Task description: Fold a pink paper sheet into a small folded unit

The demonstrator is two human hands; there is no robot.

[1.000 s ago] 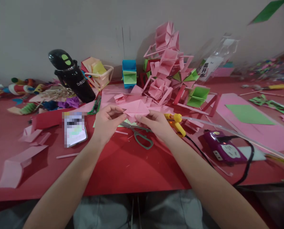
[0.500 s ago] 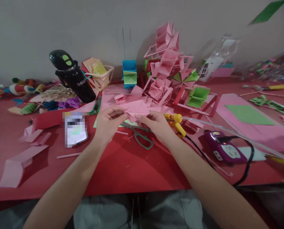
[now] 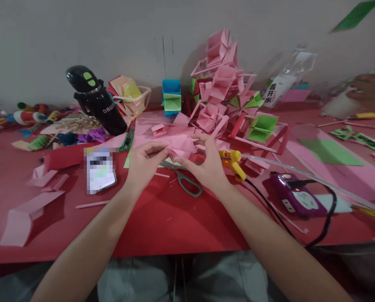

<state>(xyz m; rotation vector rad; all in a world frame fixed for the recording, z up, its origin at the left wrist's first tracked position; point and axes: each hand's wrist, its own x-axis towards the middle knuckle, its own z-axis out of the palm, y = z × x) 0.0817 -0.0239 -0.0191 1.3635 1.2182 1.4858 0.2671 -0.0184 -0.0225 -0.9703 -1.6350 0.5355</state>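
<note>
Between my two hands is a folded piece of pink paper [image 3: 181, 144], held just above the red table. My left hand [image 3: 147, 161] pinches its left side between thumb and fingers. On the other side, my right hand [image 3: 208, 161] has its thumb at the lower edge and its fingers curled around the right side. Scissors [image 3: 190, 185] with grey-green handles lie beneath the paper, their blades partly hidden. A yellow hot glue gun [image 3: 233, 163] rests just right of my right hand. Behind the paper stands a small pink folded box [image 3: 158, 130].
Pink folded-paper structures [image 3: 219, 84] rise against the wall. A black bottle [image 3: 96, 100], a phone [image 3: 101, 172] and a green cutter [image 3: 127, 138] are on the left. At right lie a purple power adapter [image 3: 296, 195] and its cable. Another person's hand [image 3: 371, 90] is at the far right.
My right hand's fingers have lifted and spread over the right side of the pink paper, which has tilted. Another person's hand has come into view at the far right.
</note>
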